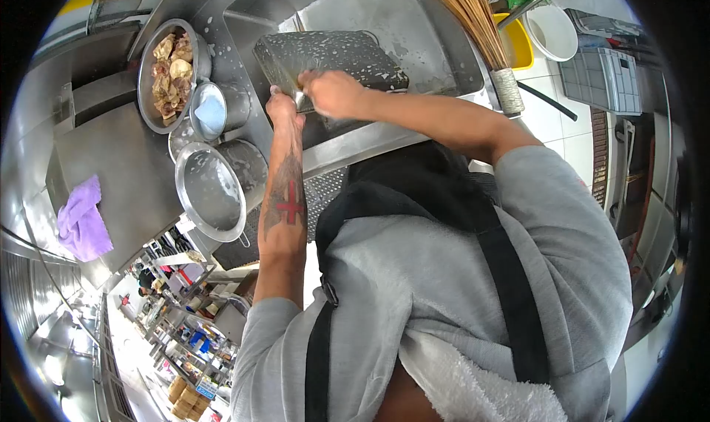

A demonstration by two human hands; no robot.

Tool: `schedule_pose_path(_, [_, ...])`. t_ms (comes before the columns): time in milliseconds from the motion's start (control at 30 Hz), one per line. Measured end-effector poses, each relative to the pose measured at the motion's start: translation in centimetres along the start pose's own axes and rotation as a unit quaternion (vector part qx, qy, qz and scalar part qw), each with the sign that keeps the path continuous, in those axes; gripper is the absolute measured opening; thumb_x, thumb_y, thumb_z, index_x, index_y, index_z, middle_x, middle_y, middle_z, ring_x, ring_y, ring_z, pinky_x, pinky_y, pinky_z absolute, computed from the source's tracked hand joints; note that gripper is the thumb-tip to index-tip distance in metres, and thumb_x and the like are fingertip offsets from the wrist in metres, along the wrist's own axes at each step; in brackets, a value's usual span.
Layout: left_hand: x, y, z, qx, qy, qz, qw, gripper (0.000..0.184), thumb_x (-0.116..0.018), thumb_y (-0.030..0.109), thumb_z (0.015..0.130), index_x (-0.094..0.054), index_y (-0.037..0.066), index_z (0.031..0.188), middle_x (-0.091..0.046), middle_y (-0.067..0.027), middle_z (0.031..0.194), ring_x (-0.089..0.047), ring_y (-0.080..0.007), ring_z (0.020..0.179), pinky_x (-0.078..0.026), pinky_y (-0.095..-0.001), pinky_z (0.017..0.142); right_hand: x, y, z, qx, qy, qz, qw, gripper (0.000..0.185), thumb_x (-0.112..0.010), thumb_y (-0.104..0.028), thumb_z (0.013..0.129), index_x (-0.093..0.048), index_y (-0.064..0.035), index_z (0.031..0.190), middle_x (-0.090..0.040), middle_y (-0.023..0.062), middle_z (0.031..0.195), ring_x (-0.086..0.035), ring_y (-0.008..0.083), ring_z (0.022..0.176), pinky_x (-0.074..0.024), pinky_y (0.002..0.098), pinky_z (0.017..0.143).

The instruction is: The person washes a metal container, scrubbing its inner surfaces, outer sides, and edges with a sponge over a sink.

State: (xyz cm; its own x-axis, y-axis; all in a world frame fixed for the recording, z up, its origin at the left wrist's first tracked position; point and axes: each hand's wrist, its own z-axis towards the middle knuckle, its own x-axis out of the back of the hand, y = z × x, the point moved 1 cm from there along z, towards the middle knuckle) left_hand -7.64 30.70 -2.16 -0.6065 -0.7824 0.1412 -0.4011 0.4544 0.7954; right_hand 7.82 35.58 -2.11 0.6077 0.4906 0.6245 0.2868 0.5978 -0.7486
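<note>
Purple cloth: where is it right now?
In the head view, the purple cloth lies bunched at the far left, on the steel counter, to the left of the round strainer.

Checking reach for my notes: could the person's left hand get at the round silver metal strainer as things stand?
Probably yes: nothing visible covers the strainer, which sits beside the left forearm in this view. The left hand is at the dark, white-flecked rectangular container, so would likely have to leave it first.

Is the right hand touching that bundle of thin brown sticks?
Apart. The head view shows the silver metal sink between the right hand and the brown sticks.
</note>
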Motion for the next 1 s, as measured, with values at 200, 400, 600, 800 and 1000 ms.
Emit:
schedule_pose_path(200, [1.2, -2.0, 0.8, 0.003, -0.007, -0.079, 0.997, 0.044, -0.039, 0.033, 0.113, -0.059, -0.004, 0.126, -0.069, -0.0173, 0.116, -0.068, -0.0337, 0.098, -0.059, -0.0532, 0.080, 0.5, 4.8, 4.7, -0.095, -0.181, -0.028, 0.978, 0.035, -0.055, -0.012, 0.085, -0.070, -0.0009, 0.115, -0.073, 0.0225, 0.108, -0.071, 0.0400, 0.104, -0.0572, 0.0498, 0.088])
schedule_pose_path(400, [3.5, -3.6, 3.0, -0.012, -0.065, -0.081, 0.995, 0.046, -0.042, 0.036, 0.112, -0.060, -0.005, 0.125, -0.069, -0.0179, 0.115, -0.069, -0.0335, 0.097, -0.059, -0.0504, 0.080, 7.1, 8.1, 7.0, -0.365, -0.038, 0.457, 0.810, 0.022, -0.054, -0.019, 0.104, -0.066, -0.0081, 0.120, -0.063, 0.0076, 0.122, -0.069, 0.0240, 0.096, -0.0674, 0.0366, 0.082])
schedule_pose_path(600, [3.6, -3.8, 0.1, -0.007, -0.173, -0.166, 0.971, 0.047, -0.053, 0.039, 0.108, -0.060, -0.001, 0.132, -0.065, -0.0161, 0.126, -0.065, -0.0308, 0.108, -0.053, -0.0486, 0.094, 9.4, -4.2, 12.1, -0.250, -0.114, 0.474, 0.837, 0.024, -0.062, -0.006, 0.102, -0.065, -0.0126, 0.124, -0.060, 0.0082, 0.131, -0.065, 0.0189, 0.111, -0.0632, 0.0315, 0.090])
schedule_pose_path(800, [3.3, -8.3, 1.3, -0.114, -0.251, -0.116, 0.954, 0.059, -0.078, 0.031, 0.092, -0.055, 0.004, 0.139, -0.061, -0.0107, 0.136, -0.056, -0.0224, 0.127, -0.045, -0.0416, 0.106, 0.1, -23.4, 14.2, 0.159, -0.261, 0.203, 0.930, 0.025, -0.070, -0.012, 0.095, -0.071, -0.0122, 0.121, -0.072, 0.0060, 0.112, -0.070, 0.0180, 0.100, -0.0588, 0.0347, 0.083])
schedule_pose_path(1000, [5.4, -6.2, -2.6, -0.150, -0.302, -0.110, 0.935, 0.069, -0.075, 0.040, 0.092, -0.053, 0.003, 0.146, -0.057, -0.0132, 0.145, -0.054, -0.0225, 0.131, -0.046, -0.0420, 0.104, -9.7, -27.4, 18.5, 0.216, -0.042, 0.060, 0.974, 0.023, -0.075, -0.018, 0.088, -0.072, -0.0086, 0.108, -0.074, 0.0151, 0.108, -0.070, 0.0357, 0.100, -0.0542, 0.0418, 0.089])
